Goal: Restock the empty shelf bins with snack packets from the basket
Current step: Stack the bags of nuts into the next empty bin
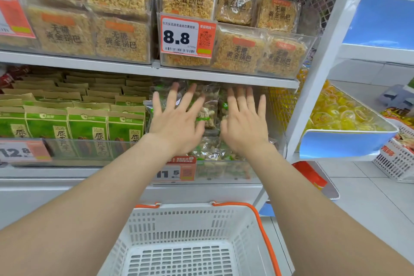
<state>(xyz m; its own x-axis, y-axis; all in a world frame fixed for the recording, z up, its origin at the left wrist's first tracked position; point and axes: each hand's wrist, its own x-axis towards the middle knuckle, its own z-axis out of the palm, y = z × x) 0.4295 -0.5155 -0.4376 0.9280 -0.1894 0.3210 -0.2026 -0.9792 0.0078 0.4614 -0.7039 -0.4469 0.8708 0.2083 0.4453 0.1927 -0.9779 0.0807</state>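
White basket (pixel 186 210) showing its slotted floor, clear bin (pixel 224 171) at the shelf (pixel 56 173) right end full of snack packets (pixel 209 116), left hand (pixel 177 122) and right hand (pixel 245 124) fingers straight, spread, seemingly pressing them.

White shelving (pixel 112 67) at 12 o'clock, white upright post (pixel 327 58) at 2 o'clock, pale tiled floor (pixel 369 204) laid at 4 o'clock

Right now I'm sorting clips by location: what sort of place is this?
Most likely a small grocery or convenience shop: clear shelf bins packed with snack packets, a printed 8.8 price tag, and a white shopping basket with orange handles.
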